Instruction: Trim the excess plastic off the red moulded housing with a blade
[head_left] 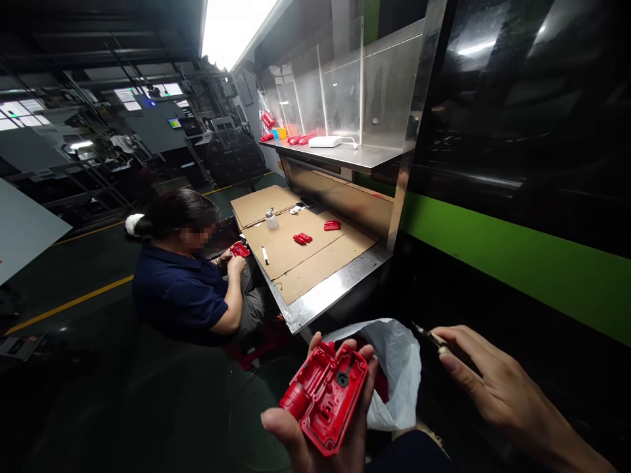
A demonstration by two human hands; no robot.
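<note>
I'm cradling red housing shell (pixel 325 394) in left hand (pixel 315 427), fingers wrapped | right hand (pixel 493 387) pinching thin tool (pixel 428 335) | tip pointing left toward shell, just apart.

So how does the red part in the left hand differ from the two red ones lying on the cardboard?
The red part in the left hand is held up, hollow inside facing the camera; the two red pieces on the cardboard lie flat, untouched. The held one looks far bigger, being nearer, and its ribs and holes show; theirs are too small to tell. All share the same bright red.
</note>
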